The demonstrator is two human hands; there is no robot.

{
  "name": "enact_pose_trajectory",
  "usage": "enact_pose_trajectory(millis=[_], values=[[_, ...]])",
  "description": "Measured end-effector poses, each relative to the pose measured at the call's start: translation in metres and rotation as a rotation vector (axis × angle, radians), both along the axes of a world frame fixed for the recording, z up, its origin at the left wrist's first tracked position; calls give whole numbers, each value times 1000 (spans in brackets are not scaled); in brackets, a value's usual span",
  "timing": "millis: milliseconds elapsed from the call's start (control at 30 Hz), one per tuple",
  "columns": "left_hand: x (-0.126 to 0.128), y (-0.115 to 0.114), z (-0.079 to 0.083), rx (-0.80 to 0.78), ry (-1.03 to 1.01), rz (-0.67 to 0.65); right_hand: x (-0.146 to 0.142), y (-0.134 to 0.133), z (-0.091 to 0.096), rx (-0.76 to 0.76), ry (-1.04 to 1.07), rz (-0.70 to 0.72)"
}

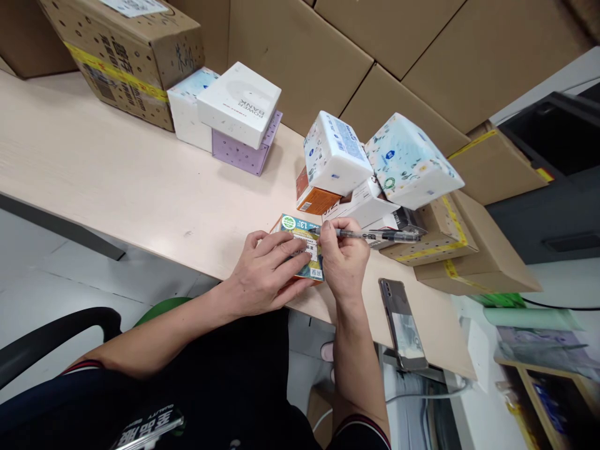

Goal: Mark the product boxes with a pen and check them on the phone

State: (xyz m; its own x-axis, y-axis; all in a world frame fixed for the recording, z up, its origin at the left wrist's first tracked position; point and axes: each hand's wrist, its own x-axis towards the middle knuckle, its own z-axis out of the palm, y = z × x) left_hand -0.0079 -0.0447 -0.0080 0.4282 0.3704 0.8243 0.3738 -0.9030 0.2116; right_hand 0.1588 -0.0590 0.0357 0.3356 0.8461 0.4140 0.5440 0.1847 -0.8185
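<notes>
Near the table's front edge lies a small blue, green and orange printed box (pixel 317 265) with a round green-and-white sticker on its top. My left hand (pixel 267 272) is laid across this box, fingers over its top and thumb along its near side, holding it. In my right hand (pixel 344 256), closed thumb against fingers, is a dark, clear-barrelled pen (pixel 375 235). The pen's tip points left, at the top of the box; I cannot tell whether it touches. My left fingers partly hide the box's label.
Behind my hands are tissue packs (pixel 337 153), an orange box (pixel 319 199) and a white carton (pixel 360 203). A phone (pixel 402 325) lies right on the table (pixel 154 194). Back left are a power bank box (pixel 239 103), a purple box (pixel 239 150) and a taped cardboard box (pixel 126 62).
</notes>
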Motion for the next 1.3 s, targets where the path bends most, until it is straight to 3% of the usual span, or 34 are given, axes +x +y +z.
enact_pose_trajectory(millis=[267, 467, 533, 733, 833, 1100, 1300], values=[[-1, 0, -1, 9, 23, 22, 1, 1, -2, -26, 80, 35], [-1, 0, -1, 23, 20, 22, 12, -9, 0, 112, 289, -44], [0, 0, -2, 21, 22, 23, 23, -18, 2, 95, 299, -57], [0, -1, -5, -20, 48, 14, 55, -52, -7, -413, 6, 3], [-1, -1, -7, -23, 34, 39, 59, -59, -15, -546, -163, 58], [-1, -2, -9, -25, 22, 30, 59, -43, -21, -618, -439, -11], [-2, -1, -10, -47, 27, 15, 57, -51, -23, -521, -491, -232]])
